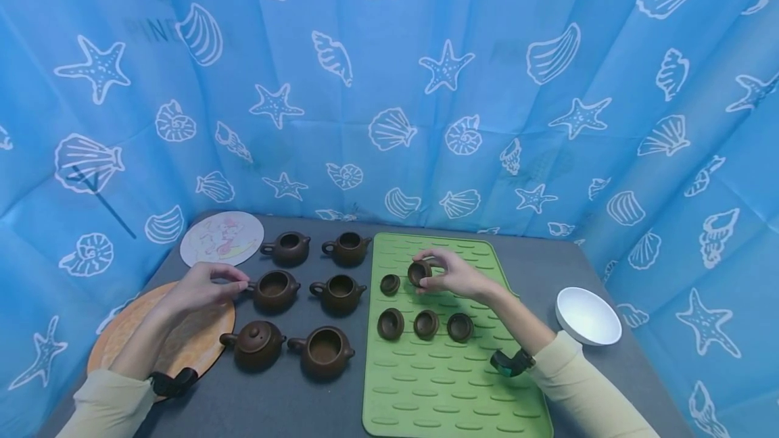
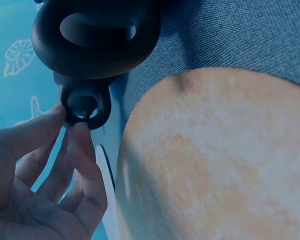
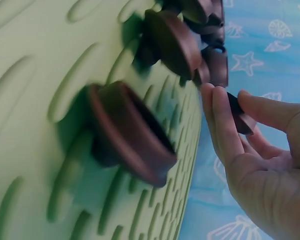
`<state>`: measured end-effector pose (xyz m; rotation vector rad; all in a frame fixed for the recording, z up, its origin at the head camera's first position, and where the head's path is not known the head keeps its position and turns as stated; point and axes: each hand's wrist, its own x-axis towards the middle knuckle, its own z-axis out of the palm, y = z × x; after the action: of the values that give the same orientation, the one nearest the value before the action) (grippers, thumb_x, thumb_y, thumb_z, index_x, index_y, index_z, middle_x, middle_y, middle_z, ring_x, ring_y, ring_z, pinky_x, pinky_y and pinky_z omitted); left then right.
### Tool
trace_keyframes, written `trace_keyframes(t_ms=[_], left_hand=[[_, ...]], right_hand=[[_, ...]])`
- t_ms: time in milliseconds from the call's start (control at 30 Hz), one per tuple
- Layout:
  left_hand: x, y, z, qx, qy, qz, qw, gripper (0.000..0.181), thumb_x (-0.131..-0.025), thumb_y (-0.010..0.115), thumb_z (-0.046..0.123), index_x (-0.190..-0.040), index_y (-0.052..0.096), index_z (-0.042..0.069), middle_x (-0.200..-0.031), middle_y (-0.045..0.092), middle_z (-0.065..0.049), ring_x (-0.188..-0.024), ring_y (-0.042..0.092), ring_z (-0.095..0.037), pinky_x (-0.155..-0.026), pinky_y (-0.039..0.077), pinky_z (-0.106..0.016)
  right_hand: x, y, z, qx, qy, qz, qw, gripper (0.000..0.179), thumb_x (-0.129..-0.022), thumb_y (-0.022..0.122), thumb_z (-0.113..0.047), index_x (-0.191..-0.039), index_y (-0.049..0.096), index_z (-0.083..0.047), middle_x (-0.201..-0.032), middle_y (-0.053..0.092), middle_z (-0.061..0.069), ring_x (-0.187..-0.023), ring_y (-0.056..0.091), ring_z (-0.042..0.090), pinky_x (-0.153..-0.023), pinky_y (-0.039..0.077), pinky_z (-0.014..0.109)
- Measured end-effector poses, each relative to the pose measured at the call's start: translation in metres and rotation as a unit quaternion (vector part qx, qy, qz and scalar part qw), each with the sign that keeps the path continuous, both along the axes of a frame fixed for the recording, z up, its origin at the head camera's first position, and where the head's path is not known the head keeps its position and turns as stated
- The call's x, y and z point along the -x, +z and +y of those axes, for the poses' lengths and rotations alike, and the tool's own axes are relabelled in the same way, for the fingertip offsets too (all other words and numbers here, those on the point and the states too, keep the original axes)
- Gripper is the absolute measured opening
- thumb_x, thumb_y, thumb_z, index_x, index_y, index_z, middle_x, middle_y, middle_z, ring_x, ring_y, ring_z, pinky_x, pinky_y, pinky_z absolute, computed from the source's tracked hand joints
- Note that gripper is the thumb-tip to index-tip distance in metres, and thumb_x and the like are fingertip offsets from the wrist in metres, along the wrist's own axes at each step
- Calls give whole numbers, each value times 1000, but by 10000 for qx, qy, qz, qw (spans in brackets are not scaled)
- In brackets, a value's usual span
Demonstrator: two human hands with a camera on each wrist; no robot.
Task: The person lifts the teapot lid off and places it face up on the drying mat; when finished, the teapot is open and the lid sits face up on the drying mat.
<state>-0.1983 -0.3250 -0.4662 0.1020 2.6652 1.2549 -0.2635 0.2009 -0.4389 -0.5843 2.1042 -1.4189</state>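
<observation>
My left hand (image 1: pixel 209 286) pinches the loop handle of a brown lidless teapot (image 1: pixel 275 291), thumb and fingertips on the handle (image 2: pixel 101 112) in the left wrist view. Between the thumb and fingers of my right hand (image 1: pixel 450 273) is a small brown teapot lid (image 1: pixel 418 273), its hollow underside showing in the head view, over the green mat (image 1: pixel 414 397). Several more lids (image 1: pixel 391 324) lie hollow side up on that mat; one lid (image 3: pixel 132 135) appears large in the right wrist view. Nearest my left forearm stands a teapot with its lid on (image 1: pixel 255 345).
Other lidless teapots (image 1: pixel 338 295) stand between my left hand and the mat. A round orange-patterned placemat (image 1: pixel 201 336) lies under my left forearm, a pale round mat (image 1: pixel 222 238) behind it. A white bowl (image 1: pixel 587 316) sits at the right. Blue shell-print curtain (image 1: pixel 389 86) hangs behind.
</observation>
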Motion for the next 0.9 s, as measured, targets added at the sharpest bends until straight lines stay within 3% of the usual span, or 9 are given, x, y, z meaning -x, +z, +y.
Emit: trace_keyframes(t_ms=[433,900], left_hand=[[-1,1,1,8,85,-89,9999,26,-106,70,21,-123,76,3,-124,75,-20,-106,69,-27,-84,67,-45],[1,-1,0,62,123,-108,9998,25,-106,70,21,-123,76,3,-125,74,-22,-109,70,-31,-86,67,-47]], right_hand=[[5,-17,14,-399,56,-212,9990,53,-106,57,6,-157,43,11,-155,42,42,-105,80,40,-99,65,44],[7,-18,10,-458,232,-350,9981,53,-105,57,7,-156,45,10,-143,48,37,-102,81,36,-98,66,45]])
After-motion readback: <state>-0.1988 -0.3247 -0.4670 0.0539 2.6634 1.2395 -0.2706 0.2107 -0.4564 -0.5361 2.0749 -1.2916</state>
